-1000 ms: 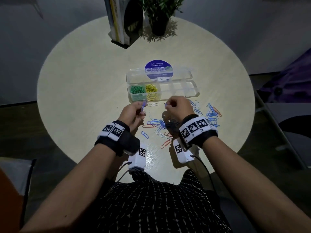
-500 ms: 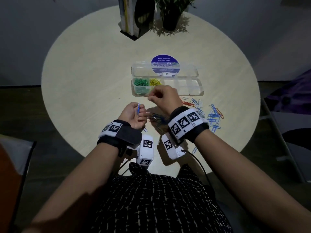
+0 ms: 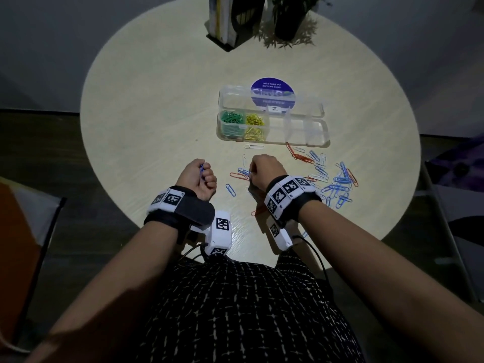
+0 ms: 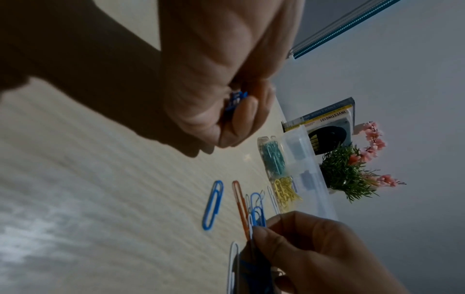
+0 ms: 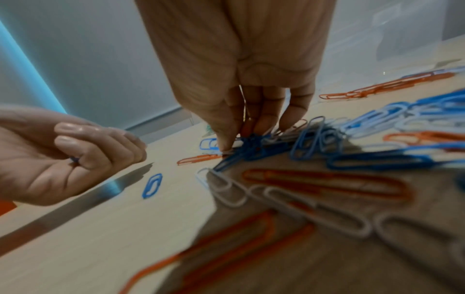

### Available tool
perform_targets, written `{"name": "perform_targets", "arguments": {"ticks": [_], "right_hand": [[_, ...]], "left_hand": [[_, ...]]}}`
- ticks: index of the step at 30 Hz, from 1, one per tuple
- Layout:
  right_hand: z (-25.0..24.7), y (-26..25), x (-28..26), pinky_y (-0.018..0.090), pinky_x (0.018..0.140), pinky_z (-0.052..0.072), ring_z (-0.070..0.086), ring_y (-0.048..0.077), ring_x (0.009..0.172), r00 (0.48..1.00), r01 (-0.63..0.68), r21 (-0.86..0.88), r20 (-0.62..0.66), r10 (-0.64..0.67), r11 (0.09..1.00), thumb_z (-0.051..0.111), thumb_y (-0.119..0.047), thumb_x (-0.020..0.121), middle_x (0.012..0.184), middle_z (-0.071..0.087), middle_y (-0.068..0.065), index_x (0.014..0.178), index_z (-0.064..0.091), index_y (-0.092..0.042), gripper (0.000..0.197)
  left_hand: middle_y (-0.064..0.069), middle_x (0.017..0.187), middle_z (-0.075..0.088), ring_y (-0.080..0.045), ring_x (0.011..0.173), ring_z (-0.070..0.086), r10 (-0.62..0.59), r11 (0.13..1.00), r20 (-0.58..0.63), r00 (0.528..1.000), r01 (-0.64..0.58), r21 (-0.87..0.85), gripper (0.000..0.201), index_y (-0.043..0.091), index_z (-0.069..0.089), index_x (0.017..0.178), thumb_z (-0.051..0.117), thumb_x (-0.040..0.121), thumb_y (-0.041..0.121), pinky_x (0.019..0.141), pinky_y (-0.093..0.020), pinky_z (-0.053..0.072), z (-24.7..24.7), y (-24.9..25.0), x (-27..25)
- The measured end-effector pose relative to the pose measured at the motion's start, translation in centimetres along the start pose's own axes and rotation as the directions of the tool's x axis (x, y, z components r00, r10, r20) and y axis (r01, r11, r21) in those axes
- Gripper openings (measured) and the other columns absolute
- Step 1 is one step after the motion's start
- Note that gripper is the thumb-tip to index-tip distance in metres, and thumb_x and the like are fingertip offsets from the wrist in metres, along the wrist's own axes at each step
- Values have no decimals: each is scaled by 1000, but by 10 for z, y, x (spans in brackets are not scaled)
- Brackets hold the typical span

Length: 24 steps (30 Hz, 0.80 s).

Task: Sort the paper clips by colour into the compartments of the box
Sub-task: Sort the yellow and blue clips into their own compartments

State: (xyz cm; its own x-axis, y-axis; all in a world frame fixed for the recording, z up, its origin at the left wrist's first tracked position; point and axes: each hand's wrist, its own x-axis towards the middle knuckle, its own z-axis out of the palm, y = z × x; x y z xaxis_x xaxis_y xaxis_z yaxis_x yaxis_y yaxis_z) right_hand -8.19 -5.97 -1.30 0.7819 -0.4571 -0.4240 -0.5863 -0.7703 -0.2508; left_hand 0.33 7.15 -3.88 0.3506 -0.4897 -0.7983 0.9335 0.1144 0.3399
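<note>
The clear compartment box point(image 3: 273, 127) holds green clips point(image 3: 231, 121) in its leftmost compartment and yellow clips point(image 3: 254, 124) in the next; the other compartments look empty, though glare makes that hard to confirm. In front of the box, blue, orange and white clips point(image 3: 327, 174) lie unsorted on the round table point(image 3: 157, 113). My left hand point(image 3: 197, 179) is curled round a few blue clips point(image 4: 235, 101); my right hand point(image 3: 265, 170) pinches at a blue tangle point(image 5: 249, 147).

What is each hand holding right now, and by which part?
Left hand: blue clips bunched inside its curled fingers. Right hand: fingertips pinching a blue clip in the pile; which part cannot be told.
</note>
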Motion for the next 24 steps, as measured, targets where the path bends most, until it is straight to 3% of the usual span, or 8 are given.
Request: {"name": "perform_targets", "arguments": {"ticks": [5,8,10,13,15,18,21,24], "right_hand": [[-7,2,-3,39,88,47,56,33,104,998,-22,135,-58,30,991,53,-6,88,105,65,16,98,62,-4,13],[-16,-3,-7,31,86,45,57,29,102,983,12,295,-178,43,955,56,-5,84,102,68,15,93,65,-4,13],[-18,-15,-9,27,83,43,59,26,98,978,90,351,-208,-16,932,60,-5,82,100,69,14,92,67,-4,13],[-17,-33,-13,23,68,40,52,18,80,972,189,388,-206,-115,902,66,-7,80,89,67,16,90,68,-1,12],[-17,-33,-14,20,62,39,53,15,72,969,192,376,-220,-114,906,65,-11,83,88,68,15,90,67,-1,13],[-9,-23,-14,29,78,47,62,25,91,981,108,288,-187,-55,951,59,-13,86,97,69,14,89,65,-4,11],[9,-24,-20,31,77,44,59,32,99,996,77,120,-49,-72,990,58,-18,86,105,64,16,94,62,-5,16],[25,-29,-26,37,88,44,53,33,110,995,103,13,11,-103,995,57,-22,89,117,56,16,108,56,-3,26]], "left_hand": [[2,36,46,-10,28,50,65,997,-61,996,-68,-43,39,14,37,64,27,100,23,32,-7,33,3,-5,-1],[-12,70,54,-23,61,60,93,984,-40,995,-98,-149,39,2,46,73,27,102,19,40,-18,50,10,-10,-5],[-15,75,55,-26,68,59,92,975,4,996,-89,-202,38,0,48,77,25,102,16,41,-24,53,16,-13,-8],[-10,59,56,-18,49,57,74,967,60,995,-57,-249,40,2,46,74,21,101,17,42,-17,50,19,-16,-8],[-3,51,45,-12,41,45,62,984,26,998,-57,-168,39,11,39,67,21,101,21,36,-12,36,16,-13,-8],[5,30,25,-8,21,24,66,997,-6,998,-66,-39,39,19,24,60,25,99,24,28,-12,14,4,-4,-11],[4,28,23,-7,19,20,64,997,-13,998,-64,-31,41,19,24,58,27,98,25,26,-15,11,-9,1,-16],[4,28,25,-7,19,21,70,997,-17,997,-70,-31,41,18,27,58,27,99,25,26,-15,13,-12,0,-20]]}}
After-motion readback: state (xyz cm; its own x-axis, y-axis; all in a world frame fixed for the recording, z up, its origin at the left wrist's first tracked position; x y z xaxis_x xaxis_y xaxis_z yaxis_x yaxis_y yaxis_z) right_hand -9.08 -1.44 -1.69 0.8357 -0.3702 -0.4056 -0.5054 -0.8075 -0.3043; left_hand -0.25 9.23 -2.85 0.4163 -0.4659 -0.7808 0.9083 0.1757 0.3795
